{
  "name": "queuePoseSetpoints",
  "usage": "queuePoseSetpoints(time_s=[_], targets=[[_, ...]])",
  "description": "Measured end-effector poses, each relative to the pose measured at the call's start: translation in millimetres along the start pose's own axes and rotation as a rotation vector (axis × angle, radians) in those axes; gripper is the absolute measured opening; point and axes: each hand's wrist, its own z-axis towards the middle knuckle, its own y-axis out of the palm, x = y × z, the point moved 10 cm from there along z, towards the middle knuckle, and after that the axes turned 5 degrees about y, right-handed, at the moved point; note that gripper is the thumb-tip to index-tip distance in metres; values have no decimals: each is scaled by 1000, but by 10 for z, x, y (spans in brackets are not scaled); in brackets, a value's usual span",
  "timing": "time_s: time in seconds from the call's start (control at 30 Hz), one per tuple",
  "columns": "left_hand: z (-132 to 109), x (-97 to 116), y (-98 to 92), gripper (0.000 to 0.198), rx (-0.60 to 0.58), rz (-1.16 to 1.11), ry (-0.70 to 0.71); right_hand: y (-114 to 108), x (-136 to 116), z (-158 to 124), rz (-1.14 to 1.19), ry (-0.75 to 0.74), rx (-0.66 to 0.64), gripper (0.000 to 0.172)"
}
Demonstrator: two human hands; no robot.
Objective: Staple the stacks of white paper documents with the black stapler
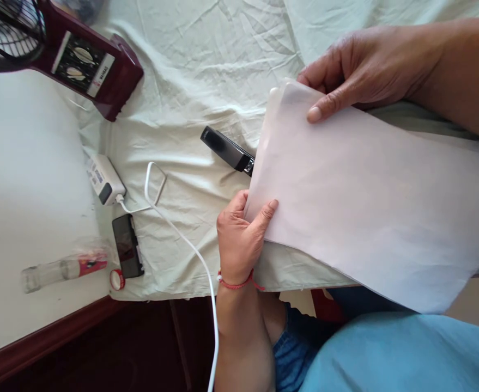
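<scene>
A large white sheet of paper, perhaps a thin stack, lies slanted over a pale green cloth. My left hand, with a red thread at the wrist, pinches the paper's near left corner, thumb on top and fingers underneath. My right hand grips the far corner, its thumb pressed on the top face. A black stapler lies on the cloth between my hands, one end tucked under the paper's left edge.
A white charger with a looping white cable and a dark phone lie at the cloth's left edge. A clear bottle and red cap rest on the white surface. A maroon fan base stands far left.
</scene>
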Motion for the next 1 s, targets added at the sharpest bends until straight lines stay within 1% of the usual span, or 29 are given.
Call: queuePoseSetpoints(time_s=[0.07, 0.13, 0.17, 0.23, 0.27, 0.3, 0.37, 0.43, 0.5, 0.67, 0.73, 0.83, 0.93, 1.0], targets=[[1, -38, 24, 26, -19, -33, -9, 25, -11, 9, 4, -20, -25, 57], [3, -62, 38, 26, -14, -86, 17, 42, 4, 13, -10, -14, -45, 43], [3, -58, 34, 34, 1, -115, 51, 43, 18, 13, -21, -5, -47, 38], [-8, -21, 7, 65, 47, -147, 151, 35, 54, 11, -39, 20, -42, 36], [-20, 7, -3, 74, 65, -143, 204, 31, 67, 8, -44, 28, -39, 37], [-35, 34, -5, 75, 72, -126, 250, 28, 75, 5, -45, 32, -36, 38], [-58, 69, 3, 62, 73, -79, 299, 28, 76, 0, -48, 30, -31, 39], [-61, 55, 0, 46, 80, -47, 275, 29, 69, -4, -54, 29, -21, 38], [-55, 24, -17, 38, 99, -38, 223, 33, 61, -7, -51, 36, -10, 37], [-37, 17, -49, 31, 138, -25, 173, 12, 60, -13, -53, 71, 35, 33], [-30, 7, -65, 24, 151, 12, 151, 10, 59, -16, -64, 67, 35, 33], [-20, 26, -60, 15, 134, 79, 151, 21, 59, -18, -41, 54, 18, 34], [-21, 49, -55, 18, 119, 91, 157, 24, 68, -13, -37, 57, 7, 30], [-26, 27, -67, 22, 124, 78, 133, 14, 67, -3, -66, 60, 6, 23]])
